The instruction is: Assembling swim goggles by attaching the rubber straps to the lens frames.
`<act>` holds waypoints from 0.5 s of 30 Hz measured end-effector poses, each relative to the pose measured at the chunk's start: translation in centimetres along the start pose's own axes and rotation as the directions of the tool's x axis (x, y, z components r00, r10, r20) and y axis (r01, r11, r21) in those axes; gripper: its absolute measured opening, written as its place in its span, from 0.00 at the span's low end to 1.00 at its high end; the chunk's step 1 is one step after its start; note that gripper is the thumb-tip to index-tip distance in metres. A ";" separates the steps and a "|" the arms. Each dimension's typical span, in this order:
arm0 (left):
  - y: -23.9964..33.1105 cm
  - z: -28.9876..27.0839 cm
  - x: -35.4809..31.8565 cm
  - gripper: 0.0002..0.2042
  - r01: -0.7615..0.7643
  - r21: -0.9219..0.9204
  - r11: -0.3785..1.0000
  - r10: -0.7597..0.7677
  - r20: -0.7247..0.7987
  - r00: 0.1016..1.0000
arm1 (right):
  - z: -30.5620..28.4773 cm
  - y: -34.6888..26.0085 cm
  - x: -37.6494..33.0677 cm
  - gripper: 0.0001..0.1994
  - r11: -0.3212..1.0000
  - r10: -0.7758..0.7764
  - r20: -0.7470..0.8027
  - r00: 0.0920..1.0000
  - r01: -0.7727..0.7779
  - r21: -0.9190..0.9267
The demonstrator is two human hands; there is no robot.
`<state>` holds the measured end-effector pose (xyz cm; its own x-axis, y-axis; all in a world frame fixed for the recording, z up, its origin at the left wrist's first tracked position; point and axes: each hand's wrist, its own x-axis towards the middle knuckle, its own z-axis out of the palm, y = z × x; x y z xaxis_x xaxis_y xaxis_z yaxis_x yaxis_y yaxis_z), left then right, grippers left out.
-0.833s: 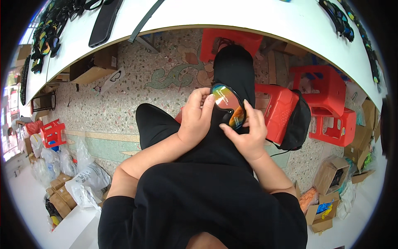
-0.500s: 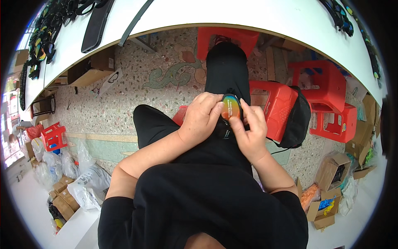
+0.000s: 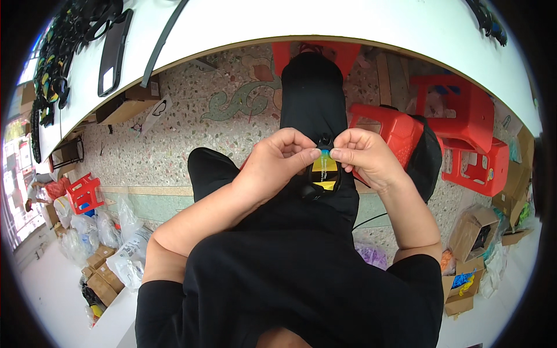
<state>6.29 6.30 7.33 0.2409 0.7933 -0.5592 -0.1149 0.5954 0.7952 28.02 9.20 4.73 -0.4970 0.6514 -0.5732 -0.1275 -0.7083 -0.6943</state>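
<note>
The white tabletop curves across the top. Below it, the person's right leg, in black trousers, has a red stool at its right, and a black bag is against this stool. The left hand and the right hand both pinch, with thumb and fingers, the upper end of the goggles, which are over the right thigh, their shiny lens showing yellow and blue.

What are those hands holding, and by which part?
The left hand and right hand pinch dark-framed goggles at their far end; exactly which part is hidden.
</note>
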 end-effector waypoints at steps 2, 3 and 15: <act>1.0 0.1 0.2 0.07 0.103 -0.049 0.994 -0.101 0.035 0.994 | -0.5 -0.6 0.2 0.07 0.998 0.045 0.061 0.997 -0.048 0.042; 1.4 0.1 0.3 0.07 0.169 -0.061 0.984 -0.164 0.081 0.983 | -0.7 -0.7 0.3 0.07 0.993 0.081 0.127 0.989 -0.091 0.072; 2.6 -0.7 2.0 0.06 0.213 0.165 0.963 -0.258 0.333 0.907 | -1.9 0.2 2.2 0.10 0.944 0.185 0.432 0.883 -0.282 0.173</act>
<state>5.79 9.57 8.12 0.5687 0.5238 -0.6342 0.1001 0.7212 0.6854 28.53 11.06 2.49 -0.8329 0.3269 -0.4465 -0.1284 -0.8990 -0.4188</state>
